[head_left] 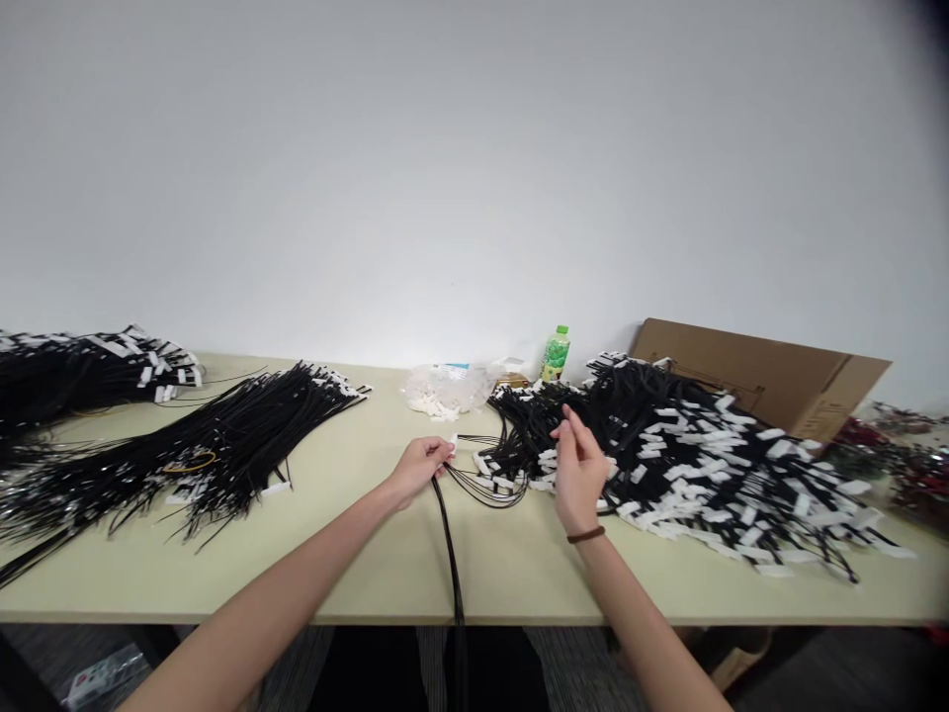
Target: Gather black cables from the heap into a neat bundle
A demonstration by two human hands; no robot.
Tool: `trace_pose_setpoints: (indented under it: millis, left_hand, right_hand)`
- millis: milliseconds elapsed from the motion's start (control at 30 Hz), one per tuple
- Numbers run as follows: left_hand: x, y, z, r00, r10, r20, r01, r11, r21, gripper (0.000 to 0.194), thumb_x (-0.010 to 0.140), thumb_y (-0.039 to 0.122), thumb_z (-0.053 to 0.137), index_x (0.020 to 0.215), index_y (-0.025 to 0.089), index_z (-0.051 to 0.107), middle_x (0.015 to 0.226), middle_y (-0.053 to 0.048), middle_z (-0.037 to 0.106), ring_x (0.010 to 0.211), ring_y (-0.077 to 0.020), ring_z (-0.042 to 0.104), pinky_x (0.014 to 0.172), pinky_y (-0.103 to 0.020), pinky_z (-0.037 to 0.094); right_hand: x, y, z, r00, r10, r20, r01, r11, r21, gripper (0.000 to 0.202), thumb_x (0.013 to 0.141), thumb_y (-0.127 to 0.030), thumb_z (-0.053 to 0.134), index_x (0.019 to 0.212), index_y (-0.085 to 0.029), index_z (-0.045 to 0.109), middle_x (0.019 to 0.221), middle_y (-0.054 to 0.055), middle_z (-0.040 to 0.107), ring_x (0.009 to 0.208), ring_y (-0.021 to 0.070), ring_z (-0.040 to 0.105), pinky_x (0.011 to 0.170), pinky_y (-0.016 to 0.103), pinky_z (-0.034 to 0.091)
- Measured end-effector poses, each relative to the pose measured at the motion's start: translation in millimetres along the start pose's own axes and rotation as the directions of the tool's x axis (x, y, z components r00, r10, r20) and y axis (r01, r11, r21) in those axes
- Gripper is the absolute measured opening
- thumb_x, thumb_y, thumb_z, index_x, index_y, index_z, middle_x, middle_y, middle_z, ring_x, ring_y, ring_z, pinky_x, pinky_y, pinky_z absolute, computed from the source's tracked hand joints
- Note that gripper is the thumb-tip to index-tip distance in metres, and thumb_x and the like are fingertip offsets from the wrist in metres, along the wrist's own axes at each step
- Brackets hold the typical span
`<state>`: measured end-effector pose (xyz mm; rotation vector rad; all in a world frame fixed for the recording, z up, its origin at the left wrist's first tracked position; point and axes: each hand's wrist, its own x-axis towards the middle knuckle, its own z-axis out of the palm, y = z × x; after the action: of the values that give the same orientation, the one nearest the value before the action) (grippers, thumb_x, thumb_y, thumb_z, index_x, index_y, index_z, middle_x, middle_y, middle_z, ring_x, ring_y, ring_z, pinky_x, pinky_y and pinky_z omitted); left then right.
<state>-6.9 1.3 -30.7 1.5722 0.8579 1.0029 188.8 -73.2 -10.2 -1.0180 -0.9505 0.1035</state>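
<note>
My left hand [422,469] is closed in a pinch round a bundle of thin black cables [451,549]. The bundle hangs down over the table's front edge toward my lap. A small white connector [454,441] shows at my left fingertips, and a few loose black strands curve away to the right. My right hand [579,473], with a brown band at the wrist, is raised in front of the pile of black cables with white ends [667,465]. Its fingertips are pressed together; whether something small is between them cannot be made out.
More black cables [244,435] lie in heaps on the left of the pale table [356,574]. Behind my hands are a clear plastic bag of white pieces [445,391] and a green-capped bottle [556,354]. A cardboard box [763,371] leans at the back right.
</note>
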Motion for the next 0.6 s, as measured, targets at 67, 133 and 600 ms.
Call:
trace_pose_setpoints:
  millis: [67, 133, 600]
  left_hand:
    - [0, 0, 0.1, 1.0, 0.004, 0.006, -0.004, 1.0, -0.002, 0.036, 0.065, 0.048, 0.056, 0.066, 0.012, 0.055, 0.059, 0.003, 0.048, 0.05, -0.0081, 0.04, 0.049, -0.022, 0.03]
    - [0, 0, 0.3, 1.0, 0.011, 0.014, -0.011, 1.0, 0.001, 0.036, 0.066, 0.049, 0.055, 0.066, 0.012, 0.055, 0.058, 0.003, 0.047, 0.05, -0.0079, 0.04, 0.049, -0.021, 0.03]
    - [-5, 7, 4.6, 0.994, 0.05, 0.098, -0.052, 0.998, 0.02, 0.035, 0.068, 0.047, 0.055, 0.063, 0.012, 0.054, 0.052, 0.004, 0.043, 0.048, -0.0079, 0.038, 0.048, -0.021, 0.028]
  right_hand:
    - [-7, -5, 3, 0.977, -0.167, 0.131, 0.185, 0.973, -0.139, 0.033, 0.083, -0.034, 0.046, 0.109, -0.017, 0.058, 0.068, 0.001, 0.051, 0.057, 0.0094, 0.044, 0.051, 0.022, 0.035]
    - [-14, -8, 7, 0.924, -0.256, 0.286, 0.316, 0.93, -0.19, 0.027, 0.084, -0.029, 0.046, 0.102, -0.017, 0.062, 0.066, 0.001, 0.053, 0.057, 0.0105, 0.045, 0.053, 0.023, 0.036]
    - [-27, -2, 14, 0.777, -0.272, 0.568, 0.468, 0.853, -0.231, 0.017, 0.083, -0.022, 0.046, 0.076, -0.015, 0.06, 0.067, 0.002, 0.058, 0.057, 0.011, 0.049, 0.055, 0.022, 0.035]
